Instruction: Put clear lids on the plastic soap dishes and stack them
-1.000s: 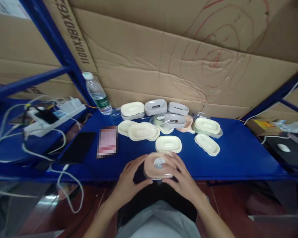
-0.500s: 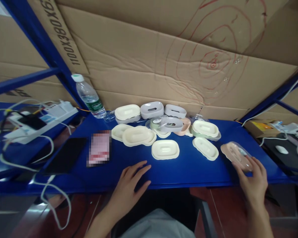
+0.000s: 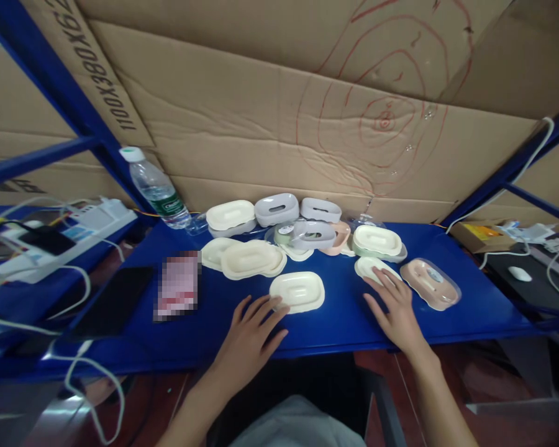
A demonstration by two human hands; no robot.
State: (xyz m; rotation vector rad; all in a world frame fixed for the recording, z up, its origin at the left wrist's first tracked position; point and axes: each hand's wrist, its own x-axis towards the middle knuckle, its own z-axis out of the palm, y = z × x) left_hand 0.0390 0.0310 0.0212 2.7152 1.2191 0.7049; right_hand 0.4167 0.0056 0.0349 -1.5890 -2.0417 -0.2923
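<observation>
My left hand (image 3: 254,332) is open, its fingertips at the near left edge of a cream oval soap dish tray (image 3: 298,290). With fingers spread, my right hand (image 3: 394,310) reaches over another cream tray (image 3: 368,268) and covers part of it; whether it presses on the tray I cannot tell. A pink soap dish (image 3: 431,282) under a clear cover lies just right of that hand. Behind are a cream tray on a green dish (image 3: 377,239), grey soap dishes (image 3: 277,208) and overlapping cream trays (image 3: 251,259).
A water bottle (image 3: 156,189) leans at the back left of the blue table (image 3: 335,335). A pixelated pink item (image 3: 177,285) and a black flat object (image 3: 114,301) lie on the left. Power strips with cables (image 3: 69,239) stand beyond. Cardboard (image 3: 242,112) walls the back.
My right hand has let go of the pink soap dish and moved left onto a cream tray. My left hand has come to the edge of the front cream tray, which sits slightly turned.
</observation>
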